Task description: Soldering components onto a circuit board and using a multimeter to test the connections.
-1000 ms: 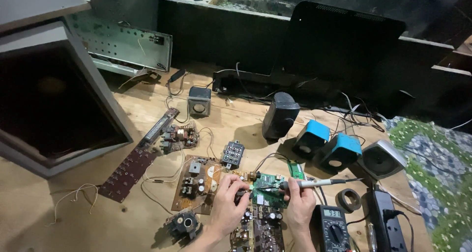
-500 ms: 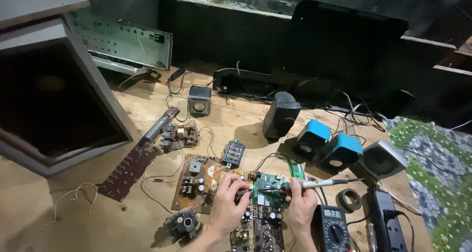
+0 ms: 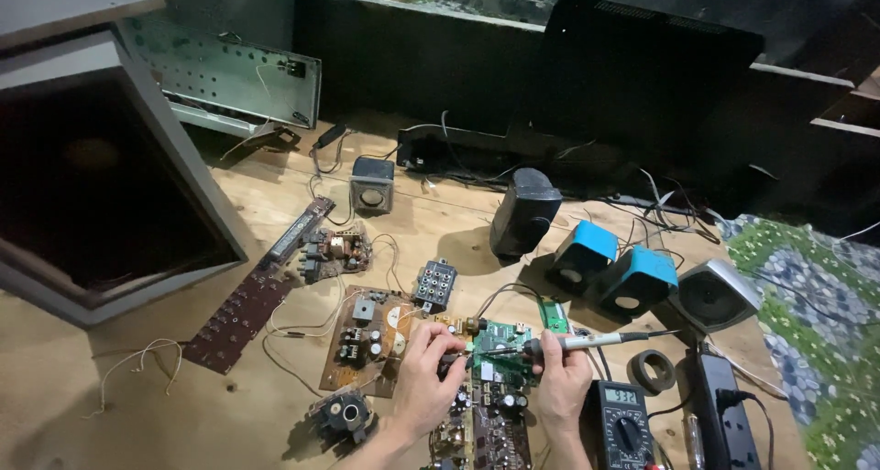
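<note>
Two hands work low on a wooden table [image 3: 458, 227] in a dim room: the right hand [image 3: 561, 388] is closed around a soldering iron [image 3: 587, 342], the left hand [image 3: 426, 383] pinches the green board [image 3: 502, 342]. Speakers [image 3: 610, 264] stand behind.

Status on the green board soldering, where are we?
Done: boards lie bare and spread out on the wooden bench. In hand: right hand holds the soldering iron, tip on the green circuit board; left hand pinches something at the tip, too small to tell what. Left: the brown board and the multimeter lie untouched beside the hands.
</note>
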